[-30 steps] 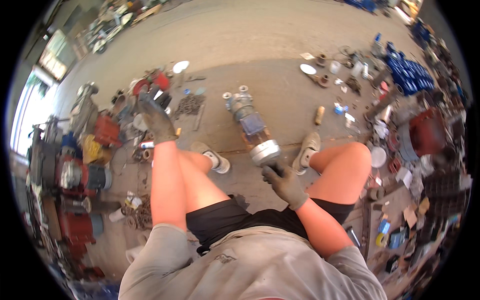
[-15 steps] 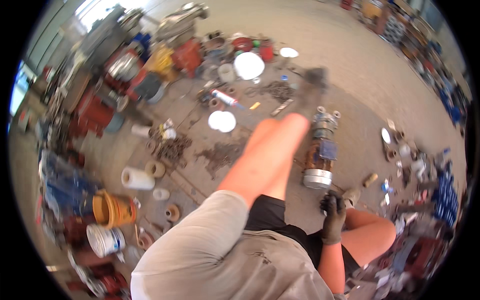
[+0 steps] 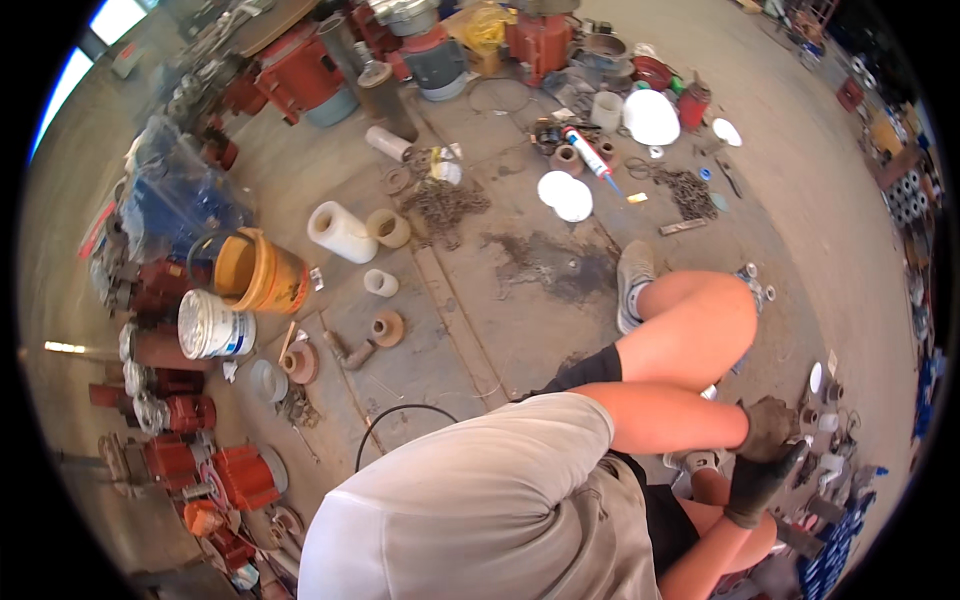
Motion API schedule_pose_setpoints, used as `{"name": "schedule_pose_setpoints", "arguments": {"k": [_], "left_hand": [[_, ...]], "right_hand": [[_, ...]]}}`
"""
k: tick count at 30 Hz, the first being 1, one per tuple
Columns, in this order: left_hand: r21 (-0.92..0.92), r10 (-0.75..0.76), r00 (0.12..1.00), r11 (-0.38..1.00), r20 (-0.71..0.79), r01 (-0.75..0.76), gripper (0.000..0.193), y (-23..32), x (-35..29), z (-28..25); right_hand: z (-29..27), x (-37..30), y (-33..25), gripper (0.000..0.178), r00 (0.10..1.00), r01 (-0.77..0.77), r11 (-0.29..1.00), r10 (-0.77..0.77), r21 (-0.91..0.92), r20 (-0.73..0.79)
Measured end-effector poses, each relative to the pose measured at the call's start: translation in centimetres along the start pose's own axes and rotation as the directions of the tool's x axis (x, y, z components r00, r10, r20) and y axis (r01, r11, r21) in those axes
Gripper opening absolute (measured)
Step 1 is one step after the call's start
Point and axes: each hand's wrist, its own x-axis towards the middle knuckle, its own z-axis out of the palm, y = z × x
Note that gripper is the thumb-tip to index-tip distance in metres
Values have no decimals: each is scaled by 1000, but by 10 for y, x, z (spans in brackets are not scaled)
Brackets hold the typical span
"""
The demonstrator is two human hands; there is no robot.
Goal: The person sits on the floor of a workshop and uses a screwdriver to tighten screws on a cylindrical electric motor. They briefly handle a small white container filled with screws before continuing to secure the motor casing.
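Observation:
My left hand (image 3: pixel 768 428), in a grey-brown work glove, reaches across to my right side and meets my right hand (image 3: pixel 757 490), in a dark-palmed glove. Both hands have their fingers curled in close together, above my bent right leg. A small pale bit shows at the fingertips, too little to name. Past my left knee pokes the metal end of a machine (image 3: pixel 754 280); the rest of it is hidden behind my leg. Nearest to the hands on the floor lie a white disc (image 3: pixel 816 378) and small round fittings (image 3: pixel 808 418).
Ahead lie a sealant tube (image 3: pixel 588 150), white discs (image 3: pixel 573 200) and a chain heap (image 3: pixel 688 193). To the left stand a yellow bucket (image 3: pixel 272 275), a white pail (image 3: pixel 215 325), white plastic cylinders (image 3: pixel 342 232) and red motors (image 3: pixel 243 478). A black cable (image 3: pixel 400 408) curves beside me.
My left hand has come back from far ahead to my right hand. The view has turned left, and my left leg now covers most of the machine that was in plain sight.

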Motion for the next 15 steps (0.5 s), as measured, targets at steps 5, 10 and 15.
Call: {"name": "schedule_pose_setpoints", "arguments": {"k": [5, 10, 15], "left_hand": [[61, -218, 974, 975, 59, 214, 37, -13, -4, 3], [123, -232, 973, 965, -20, 233, 24, 10, -12, -57], [-6, -263, 949, 964, -176, 266, 20, 28, -31, -72]], "right_hand": [[-8, 23, -27, 70, 999, -20, 760, 42, -649, 18], [-14, 62, -38, 75, 892, 432, -159, -66, -888, 446], [44, 58, -42, 64, 985, 149, 378, 24, -914, 170]]}}
